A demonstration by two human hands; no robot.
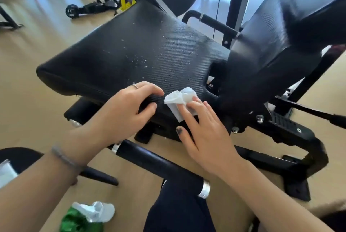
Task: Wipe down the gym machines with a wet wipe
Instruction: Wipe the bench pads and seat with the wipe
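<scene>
A black padded seat (pixel 142 52) of a gym machine fills the middle of the view, speckled with small droplets. A crumpled white wet wipe (pixel 180 98) lies on the seat's near edge. My right hand (pixel 204 128) presses the wipe against that edge with straight fingers. My left hand (pixel 123 112) grips the seat's near edge just left of the wipe, fingers curled over the top and thumb under. The black back pad (pixel 265 40) rises to the right of the seat.
Black foam rollers (pixel 161 164) with silver end caps and the machine's frame (pixel 292 138) sit below the seat. A green and white wipe packet (pixel 88 216) lies on the wooden floor at bottom left. Other gym equipment (pixel 88 7) stands far left.
</scene>
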